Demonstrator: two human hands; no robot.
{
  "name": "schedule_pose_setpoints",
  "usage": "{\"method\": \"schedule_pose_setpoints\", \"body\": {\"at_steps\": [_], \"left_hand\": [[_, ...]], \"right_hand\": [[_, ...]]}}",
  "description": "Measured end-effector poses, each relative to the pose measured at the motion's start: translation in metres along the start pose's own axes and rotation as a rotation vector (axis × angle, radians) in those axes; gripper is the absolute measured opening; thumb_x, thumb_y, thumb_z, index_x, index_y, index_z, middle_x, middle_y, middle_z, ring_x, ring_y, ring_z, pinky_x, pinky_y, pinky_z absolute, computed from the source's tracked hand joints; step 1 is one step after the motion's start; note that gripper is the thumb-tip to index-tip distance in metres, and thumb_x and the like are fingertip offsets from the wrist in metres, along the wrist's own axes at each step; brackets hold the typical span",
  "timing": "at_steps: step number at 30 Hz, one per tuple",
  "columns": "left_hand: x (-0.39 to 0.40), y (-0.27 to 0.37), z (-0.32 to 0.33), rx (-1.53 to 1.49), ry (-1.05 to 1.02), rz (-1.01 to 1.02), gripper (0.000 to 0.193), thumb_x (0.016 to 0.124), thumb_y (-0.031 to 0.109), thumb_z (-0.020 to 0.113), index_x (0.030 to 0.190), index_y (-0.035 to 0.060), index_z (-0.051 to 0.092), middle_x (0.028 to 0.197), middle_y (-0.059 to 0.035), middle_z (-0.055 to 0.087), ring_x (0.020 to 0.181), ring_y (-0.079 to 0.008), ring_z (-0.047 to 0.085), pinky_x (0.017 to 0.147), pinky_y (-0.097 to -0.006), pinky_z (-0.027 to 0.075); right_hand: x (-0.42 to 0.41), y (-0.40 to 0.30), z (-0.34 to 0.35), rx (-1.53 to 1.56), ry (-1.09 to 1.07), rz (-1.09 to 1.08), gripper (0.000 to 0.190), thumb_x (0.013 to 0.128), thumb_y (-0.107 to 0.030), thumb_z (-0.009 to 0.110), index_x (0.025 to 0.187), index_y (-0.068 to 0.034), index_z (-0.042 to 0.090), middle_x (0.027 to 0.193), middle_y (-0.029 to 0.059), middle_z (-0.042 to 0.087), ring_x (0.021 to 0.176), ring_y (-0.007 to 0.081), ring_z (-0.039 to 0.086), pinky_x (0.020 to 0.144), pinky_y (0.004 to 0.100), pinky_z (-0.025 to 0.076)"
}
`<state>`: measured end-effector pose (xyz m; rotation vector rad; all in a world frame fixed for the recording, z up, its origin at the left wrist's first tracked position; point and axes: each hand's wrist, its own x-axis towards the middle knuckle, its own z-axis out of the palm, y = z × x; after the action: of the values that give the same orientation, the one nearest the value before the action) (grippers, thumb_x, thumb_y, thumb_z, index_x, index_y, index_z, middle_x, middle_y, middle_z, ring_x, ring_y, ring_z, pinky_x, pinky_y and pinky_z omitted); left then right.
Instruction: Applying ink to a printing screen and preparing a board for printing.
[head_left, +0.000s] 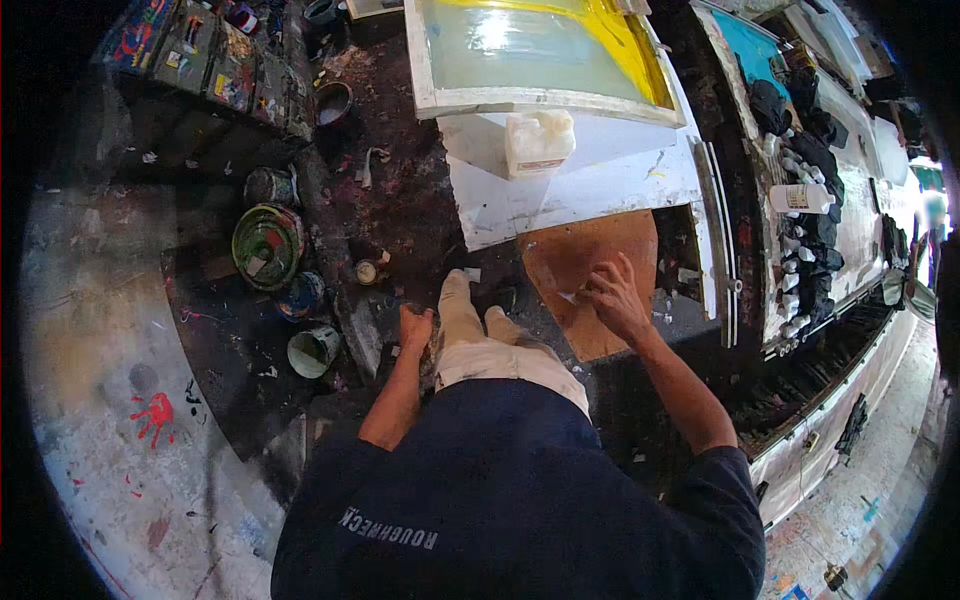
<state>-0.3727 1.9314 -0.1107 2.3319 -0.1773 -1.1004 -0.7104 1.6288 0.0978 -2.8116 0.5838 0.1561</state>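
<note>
My left hand (416, 328) hangs beside my left thigh, fingers curled downward; whether anything is in it is hidden. Over a brown board (592, 330) is my right hand (616, 296), with one finger extended and the others bent. A small whitish scrap (568, 297) shows by its fingertips, but I cannot tell if they pinch it. Ahead, a framed printing screen (517, 64) with yellow ink along its right side rests above a white sheet-covered surface (495, 214). A white plastic jug (536, 146) stands on that surface, at the screen's near edge.
Paint-stained buckets (268, 247) and a pale open pot (313, 352) stand on the left. A dark cabinet (225, 67) is behind them. On the right, a long table (847, 172) bears black cloth items and a white bottle (802, 199). Metal rails (724, 247) run alongside.
</note>
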Motion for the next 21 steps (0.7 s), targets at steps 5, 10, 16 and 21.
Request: {"method": "schedule_pose_setpoints", "body": {"at_steps": [5, 10, 16, 21], "left_hand": [[0.006, 0.002, -0.005, 0.146, 0.012, -0.03, 0.059, 0.084, 0.027, 0.076, 0.13, 0.0009, 0.05, 0.127, -0.0249, 0.062, 0.119, -0.0428, 0.06, 0.102, -0.0485, 0.047], [0.02, 0.012, 0.008, 0.078, 0.038, -0.006, 0.055, 0.087, 0.025, 0.074, 0.127, -0.0033, 0.049, 0.122, -0.0248, 0.064, 0.111, -0.0383, 0.066, 0.091, -0.0456, 0.053], [0.018, 0.138, 0.041, -0.431, -0.057, -0.001, 0.035, 0.1, 0.035, 0.062, 0.111, 0.0018, 0.059, 0.084, -0.0065, 0.066, 0.072, -0.0163, 0.066, 0.06, -0.0329, 0.051], [0.054, 0.221, 0.049, -0.327, 0.256, 0.076, 0.065, 0.101, 0.056, 0.047, 0.112, -0.0066, 0.061, 0.105, -0.0256, 0.069, 0.104, -0.0411, 0.067, 0.087, -0.0494, 0.052]], "right_hand": [[0.062, -0.012, 0.002, 0.035, 0.299, 0.068, 0.026, 0.078, -0.021, 0.069, 0.103, -0.022, 0.075, 0.114, 0.0005, 0.063, 0.122, 0.0261, 0.051, 0.116, 0.0638, 0.022], [0.11, -0.02, 0.0, 0.008, 0.287, 0.023, 0.034, 0.072, -0.021, 0.074, 0.106, -0.02, 0.073, 0.115, 0.0015, 0.063, 0.126, 0.0267, 0.049, 0.117, 0.0636, 0.021], [0.008, 0.012, 0.007, -0.05, 0.068, -0.075, 0.026, 0.072, -0.012, 0.072, 0.097, -0.018, 0.075, 0.113, 0.0008, 0.063, 0.128, 0.0271, 0.048, 0.121, 0.0638, 0.017], [0.01, 0.017, -0.009, 0.006, 0.194, 0.162, 0.03, 0.075, -0.012, 0.068, 0.102, -0.02, 0.077, 0.113, 0.0024, 0.065, 0.126, 0.0286, 0.051, 0.118, 0.0589, 0.024]]}}
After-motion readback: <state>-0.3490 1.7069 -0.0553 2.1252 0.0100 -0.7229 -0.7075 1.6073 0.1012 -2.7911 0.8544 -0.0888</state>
